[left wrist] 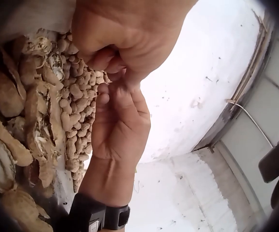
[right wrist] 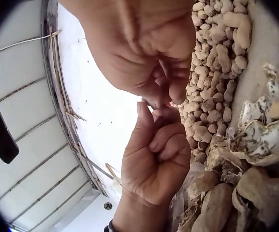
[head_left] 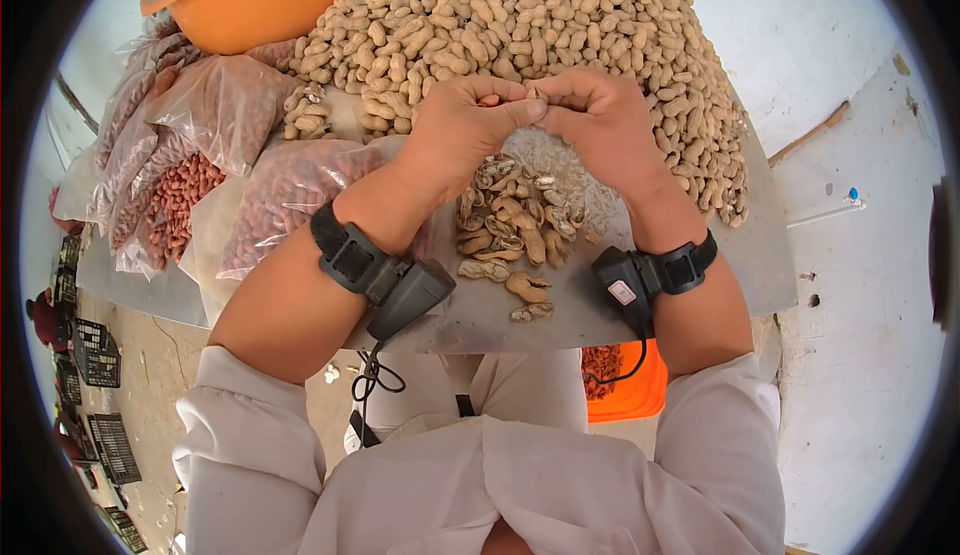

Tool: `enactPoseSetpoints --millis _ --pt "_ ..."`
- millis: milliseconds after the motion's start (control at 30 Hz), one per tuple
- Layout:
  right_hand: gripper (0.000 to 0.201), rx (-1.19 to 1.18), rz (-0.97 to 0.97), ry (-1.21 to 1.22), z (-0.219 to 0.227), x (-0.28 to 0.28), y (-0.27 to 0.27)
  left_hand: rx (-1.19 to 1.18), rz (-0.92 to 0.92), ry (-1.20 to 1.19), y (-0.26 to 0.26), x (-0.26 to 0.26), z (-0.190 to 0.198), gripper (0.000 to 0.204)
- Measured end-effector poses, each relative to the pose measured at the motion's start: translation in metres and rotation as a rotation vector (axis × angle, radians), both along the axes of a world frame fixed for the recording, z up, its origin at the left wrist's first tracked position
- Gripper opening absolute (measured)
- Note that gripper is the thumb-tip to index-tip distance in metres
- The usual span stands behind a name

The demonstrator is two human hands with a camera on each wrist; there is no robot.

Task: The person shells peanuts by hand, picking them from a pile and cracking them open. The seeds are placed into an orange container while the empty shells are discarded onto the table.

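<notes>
Both hands meet over the table [head_left: 690,305], fingertips together, in front of a big heap of unshelled peanuts [head_left: 520,15]. At their meeting point a small peanut shell [head_left: 537,93] shows, mostly covered by fingers. My left hand [head_left: 470,130] pinches it from the left, and a reddish peanut kernel [head_left: 489,100] shows among its curled fingers. From the other side my right hand [head_left: 605,120] pinches the shell between thumb and fingers. Below the hands lies a small pile of cracked, empty peanut shells [head_left: 515,220], which the right wrist view shows close up as opened shells [right wrist: 262,140].
Clear plastic bags [head_left: 215,105] of red kernels fill the left side, with loose kernels [head_left: 180,200] in an open one. An orange basin [head_left: 255,0] stands at the back left. Beneath the table edge is an orange tub [head_left: 640,390] with reddish contents. A white wall [head_left: 860,255] rises right.
</notes>
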State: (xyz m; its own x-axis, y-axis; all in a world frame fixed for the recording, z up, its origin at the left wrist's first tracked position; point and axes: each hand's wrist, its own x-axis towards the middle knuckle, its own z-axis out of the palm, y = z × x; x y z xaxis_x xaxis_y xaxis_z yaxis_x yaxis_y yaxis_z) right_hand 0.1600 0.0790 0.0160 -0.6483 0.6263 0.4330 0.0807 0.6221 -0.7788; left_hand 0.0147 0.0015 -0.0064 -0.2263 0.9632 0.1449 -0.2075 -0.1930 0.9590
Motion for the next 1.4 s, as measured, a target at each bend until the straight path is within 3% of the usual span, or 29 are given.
enactPoseSetpoints --millis 633,1200,1400 --pt "0.024 -0.632 0.32 0.364 -0.001 0.0 0.007 0.104 -0.081 -0.193 0.0 -0.003 0.003 0.018" --pt "0.025 -0.588 0.298 0.329 0.0 0.002 0.009 0.054 -0.108 -0.256 -0.003 -0.002 0.005 0.018" --pt "0.025 -0.548 0.255 0.308 -0.001 0.001 0.009 0.005 -0.205 -0.325 -0.002 -0.006 0.003 0.016"
